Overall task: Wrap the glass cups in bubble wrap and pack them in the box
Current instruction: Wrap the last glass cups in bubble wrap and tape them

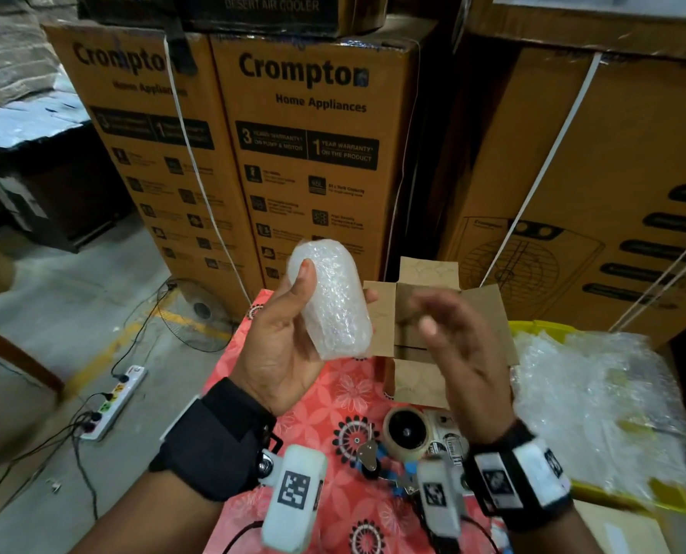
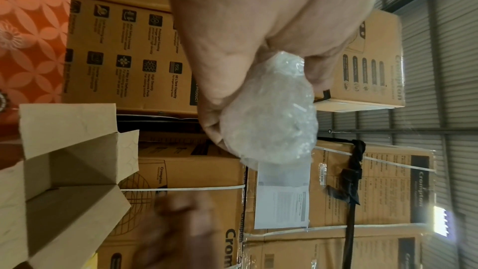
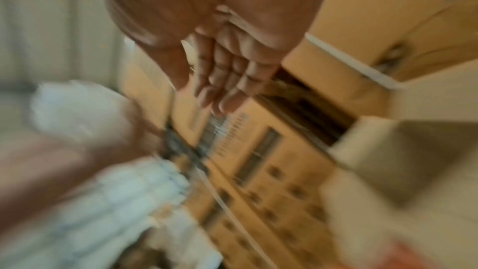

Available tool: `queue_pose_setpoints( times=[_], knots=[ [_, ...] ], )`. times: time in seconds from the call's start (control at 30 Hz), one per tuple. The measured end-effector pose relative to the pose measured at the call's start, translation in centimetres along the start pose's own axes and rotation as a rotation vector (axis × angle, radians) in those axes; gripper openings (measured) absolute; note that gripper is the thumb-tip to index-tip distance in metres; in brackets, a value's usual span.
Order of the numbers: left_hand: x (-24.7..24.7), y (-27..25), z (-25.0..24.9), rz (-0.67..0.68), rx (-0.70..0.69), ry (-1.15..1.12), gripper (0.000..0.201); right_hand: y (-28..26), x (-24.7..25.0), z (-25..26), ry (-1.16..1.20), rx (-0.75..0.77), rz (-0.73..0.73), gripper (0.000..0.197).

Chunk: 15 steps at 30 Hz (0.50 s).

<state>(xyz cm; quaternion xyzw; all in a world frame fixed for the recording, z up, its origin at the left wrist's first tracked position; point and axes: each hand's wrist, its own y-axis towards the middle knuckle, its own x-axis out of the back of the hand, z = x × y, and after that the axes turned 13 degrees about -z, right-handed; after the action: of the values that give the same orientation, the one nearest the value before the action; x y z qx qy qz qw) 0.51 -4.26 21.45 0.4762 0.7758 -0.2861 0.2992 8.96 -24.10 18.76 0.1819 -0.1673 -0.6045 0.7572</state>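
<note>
My left hand [image 1: 289,337] grips a cup wrapped in bubble wrap [image 1: 333,301], held up above the table, thumb across its front. The same bundle [image 2: 271,122] fills the left wrist view under my fingers. My right hand [image 1: 453,337] hovers blurred beside it, fingers loosely spread and holding nothing; in the right wrist view its fingers [image 3: 227,81] are straight. Behind both hands stands a small open cardboard box [image 1: 417,313] with its flaps out; its inside is mostly hidden by my right hand.
A tape dispenser [image 1: 409,433] lies on the red floral tablecloth [image 1: 333,397] near my wrists. A yellow bin of loose bubble wrap [image 1: 597,397] sits at the right. Tall appliance cartons [image 1: 313,145] stand behind. A power strip [image 1: 113,397] lies on the floor, left.
</note>
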Motion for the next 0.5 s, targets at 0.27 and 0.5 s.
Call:
queue_pose_setpoints(
  times=[0.27, 0.5],
  knots=[
    [-2.8, -0.9, 1.4, 0.03, 0.037, -0.166, 0.06, 1.2, -7.5, 4.4, 0.028, 0.311, 0.106, 0.04],
    [-3.9, -1.1, 2.2, -0.114, -0.102, -0.188, 0.078, -1.1, -8.5, 2.8, 0.15, 0.214, -0.146, 0.046]
  ],
)
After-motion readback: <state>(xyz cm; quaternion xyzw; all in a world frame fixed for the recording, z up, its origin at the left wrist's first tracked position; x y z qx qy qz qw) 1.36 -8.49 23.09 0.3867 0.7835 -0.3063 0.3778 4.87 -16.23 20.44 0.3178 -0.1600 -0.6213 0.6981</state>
